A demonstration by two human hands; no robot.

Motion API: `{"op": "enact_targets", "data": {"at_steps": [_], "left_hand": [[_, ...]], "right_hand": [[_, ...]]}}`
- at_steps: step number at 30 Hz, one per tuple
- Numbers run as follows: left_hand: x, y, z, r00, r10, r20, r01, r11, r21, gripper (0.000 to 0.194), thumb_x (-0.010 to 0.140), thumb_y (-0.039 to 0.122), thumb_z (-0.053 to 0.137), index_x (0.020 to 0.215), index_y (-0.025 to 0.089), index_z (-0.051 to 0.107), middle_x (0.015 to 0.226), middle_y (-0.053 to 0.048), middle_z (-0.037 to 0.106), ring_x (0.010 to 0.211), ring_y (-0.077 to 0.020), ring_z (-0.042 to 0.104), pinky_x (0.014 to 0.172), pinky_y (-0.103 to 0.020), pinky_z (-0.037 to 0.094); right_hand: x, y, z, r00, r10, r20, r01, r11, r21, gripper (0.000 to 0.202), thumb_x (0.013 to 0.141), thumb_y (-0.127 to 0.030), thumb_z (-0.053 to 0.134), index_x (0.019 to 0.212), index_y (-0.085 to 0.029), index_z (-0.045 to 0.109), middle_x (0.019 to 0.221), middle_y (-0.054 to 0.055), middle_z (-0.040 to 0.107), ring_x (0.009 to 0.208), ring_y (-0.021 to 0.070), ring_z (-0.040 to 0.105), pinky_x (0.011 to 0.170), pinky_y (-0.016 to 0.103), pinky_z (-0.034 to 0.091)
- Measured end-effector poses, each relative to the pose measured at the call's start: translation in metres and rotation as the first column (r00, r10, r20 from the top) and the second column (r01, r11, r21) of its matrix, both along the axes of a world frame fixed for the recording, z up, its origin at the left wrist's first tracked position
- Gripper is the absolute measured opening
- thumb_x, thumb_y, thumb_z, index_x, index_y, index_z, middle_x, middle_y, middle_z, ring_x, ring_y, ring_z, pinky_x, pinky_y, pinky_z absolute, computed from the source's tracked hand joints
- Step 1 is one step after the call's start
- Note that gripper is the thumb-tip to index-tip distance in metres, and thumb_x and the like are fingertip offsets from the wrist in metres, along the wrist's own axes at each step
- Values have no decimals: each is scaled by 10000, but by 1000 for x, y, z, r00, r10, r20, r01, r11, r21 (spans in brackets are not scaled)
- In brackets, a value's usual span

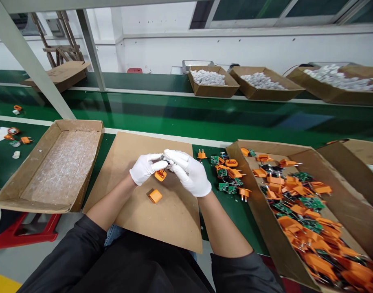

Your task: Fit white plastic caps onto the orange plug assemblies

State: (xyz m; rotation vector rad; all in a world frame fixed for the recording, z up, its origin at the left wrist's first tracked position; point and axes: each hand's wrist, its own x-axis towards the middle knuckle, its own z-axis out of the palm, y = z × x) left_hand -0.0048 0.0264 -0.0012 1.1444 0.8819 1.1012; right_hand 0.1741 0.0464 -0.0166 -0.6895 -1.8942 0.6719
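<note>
Both my hands wear white gloves and meet over a brown cardboard sheet [131, 211]. With fingers pinched together, my left hand [145, 168] grips a small part with dark wires. My right hand [189, 171] closes on the same part from the other side. Gloved fingers cover most of that part, so its exact kind is hidden. Just below the fingertips hangs an open orange plug housing [160, 175], and the wires seem to run into it. An orange sleeve-like cover [155, 196] lies on the sheet nearer to me, touched by neither hand.
At right stands a cardboard box [266, 228] of orange plugs and green boards; several more plugs [244, 193] lie beside it. A shallow cardboard tray [91, 138] stands at left. Boxes of white parts [215, 91] line the back. A slanted metal post [36, 61] rises at left.
</note>
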Motion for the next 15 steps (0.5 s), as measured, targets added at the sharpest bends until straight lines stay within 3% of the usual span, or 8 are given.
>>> {"op": "enact_targets", "data": {"at_steps": [5, 10, 15], "left_hand": [[0, 0, 1, 986, 56, -159, -33, 989, 147, 377, 609, 528, 769, 763, 188, 725, 772, -39, 657, 735, -169, 591, 719, -315, 488], [-4, 0, 2, 869, 216, -444, -42, 928, 369, 294, 647, 521, 760, 642, 233, 705, 665, -13, 630, 642, -152, 535, 664, -295, 433], [-3, 1, 2, 848, 262, -460, -20, 884, 467, 147, 687, 401, 753, 699, 257, 729, 681, -24, 644, 686, -178, 551, 674, -293, 434]], "right_hand": [[-4, -5, 5, 985, 20, -169, -54, 978, -201, 161, 861, -385, 647, 974, -347, 755, 1111, 5, 744, 1089, 243, 669, 1027, 490, 479], [-7, -5, 6, 964, 57, -258, -128, 955, -267, 69, 792, -346, 733, 858, -335, 745, 1063, 0, 751, 1052, 224, 672, 1031, 505, 458], [-7, -4, 7, 960, 93, -263, -186, 916, -357, 122, 785, -414, 727, 850, -313, 741, 1095, 22, 739, 1100, 233, 649, 1017, 501, 475]]}}
